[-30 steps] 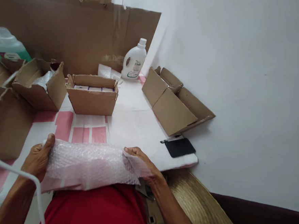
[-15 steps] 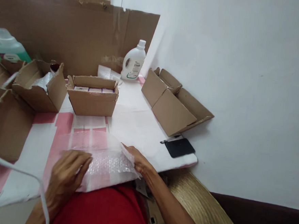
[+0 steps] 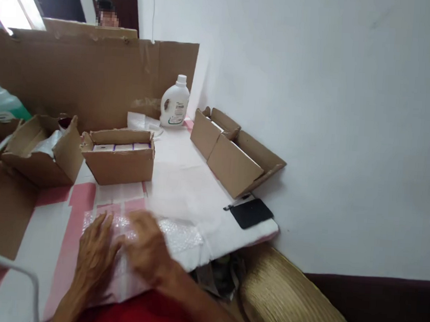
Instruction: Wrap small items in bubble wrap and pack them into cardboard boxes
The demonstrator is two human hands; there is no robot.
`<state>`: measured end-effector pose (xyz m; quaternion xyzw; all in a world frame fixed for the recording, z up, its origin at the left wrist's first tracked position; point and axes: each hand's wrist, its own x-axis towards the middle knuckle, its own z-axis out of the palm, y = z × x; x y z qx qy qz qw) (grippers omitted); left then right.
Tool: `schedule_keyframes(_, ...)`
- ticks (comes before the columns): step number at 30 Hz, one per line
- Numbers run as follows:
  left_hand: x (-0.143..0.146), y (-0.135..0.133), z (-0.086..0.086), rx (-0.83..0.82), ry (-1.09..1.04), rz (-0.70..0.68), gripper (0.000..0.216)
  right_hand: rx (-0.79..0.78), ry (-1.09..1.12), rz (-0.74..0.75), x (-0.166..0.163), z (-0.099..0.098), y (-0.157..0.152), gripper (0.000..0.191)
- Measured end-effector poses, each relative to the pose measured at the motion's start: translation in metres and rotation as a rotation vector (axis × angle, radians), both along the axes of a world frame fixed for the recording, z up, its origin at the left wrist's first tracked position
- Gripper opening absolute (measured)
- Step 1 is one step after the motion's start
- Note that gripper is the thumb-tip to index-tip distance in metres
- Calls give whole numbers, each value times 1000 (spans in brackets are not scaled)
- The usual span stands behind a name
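Note:
A sheet of bubble wrap (image 3: 180, 234) lies flat on the white and pink table (image 3: 184, 178) near its front edge. My left hand (image 3: 94, 255) rests on its left part with the fingers stretched out flat. My right hand (image 3: 146, 247) lies on the middle of the sheet, blurred by motion, palm down. Both hands press on the wrap and hold nothing. An open cardboard box (image 3: 119, 157) with several small white and purple packs stands just beyond the sheet.
Open cardboard boxes (image 3: 35, 153) crowd the left side. A flattened carton (image 3: 233, 155) leans at the wall on the right, with a black pouch (image 3: 251, 213) near it. A white bottle (image 3: 175, 104) stands before a cardboard screen (image 3: 77, 73). Another person is behind that screen.
The bubble wrap was held up between both hands, then laid down on the table. Both hands now lie flat on it, the right one moved left. The camera has tilted up.

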<state>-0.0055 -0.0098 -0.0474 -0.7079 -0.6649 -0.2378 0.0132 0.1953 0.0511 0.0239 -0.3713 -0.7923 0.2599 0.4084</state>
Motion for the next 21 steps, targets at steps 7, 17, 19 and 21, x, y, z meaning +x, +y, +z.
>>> schedule_keyframes(7,-30,-26,-38,-72,166,-12,69,-104,-384,327,-102,-55,-3,91)
schedule_keyframes(17,-25,-27,-22,-292,266,-36,74,-285,-651,-248,83,-72,60,79)
schedule_keyframes(19,-24,-28,-23,-241,243,-41,80,-227,-670,-275,114,-72,57,80)
schedule_keyframes(21,-24,-32,-23,-140,205,-54,87,-112,-675,-180,132,-73,45,90)
